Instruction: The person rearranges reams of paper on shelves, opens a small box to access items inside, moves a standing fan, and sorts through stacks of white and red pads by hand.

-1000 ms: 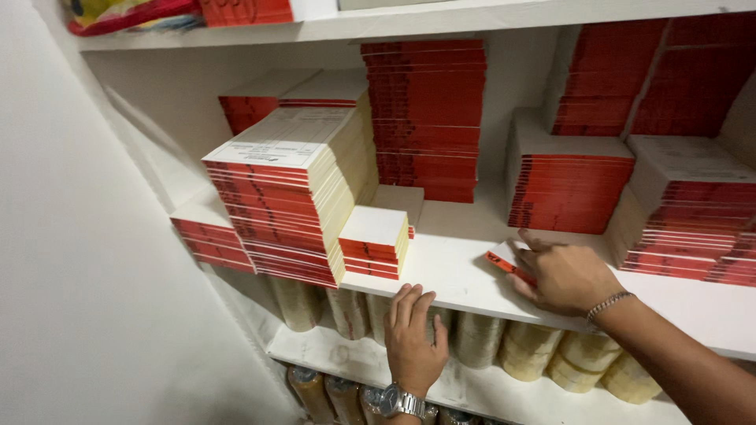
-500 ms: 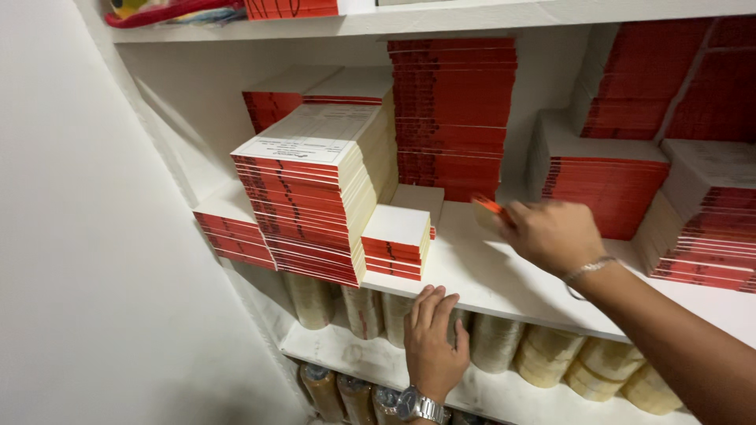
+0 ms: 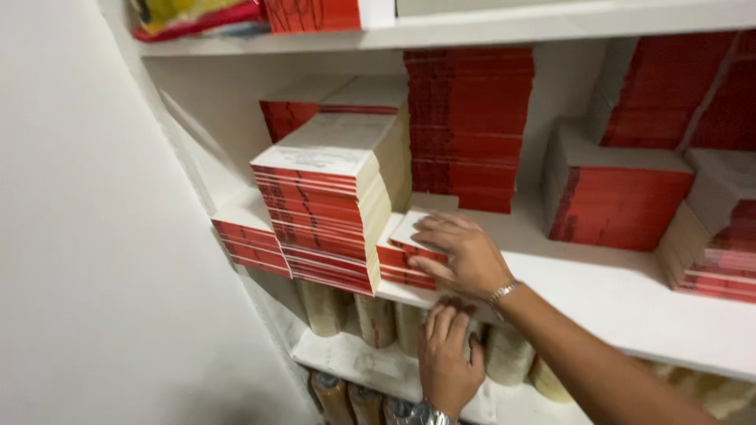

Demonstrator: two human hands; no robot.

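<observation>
We count two hands — our left hand [image 3: 447,358] and our right hand [image 3: 461,253]. Three white shelves [image 3: 598,291] show. About nine stacks of red-edged booklets [image 3: 331,201] sit on the middle shelf — the far right ones blur together. Below, roughly six pale rolls [image 3: 376,319] stand, partly hidden.

A white shelf [image 3: 630,303] holds tall stacks of red-spined booklets [image 3: 471,126] against the back wall. Below it stand rolls of tape [image 3: 376,319]. A white wall [image 3: 87,236] fills the left side.
</observation>
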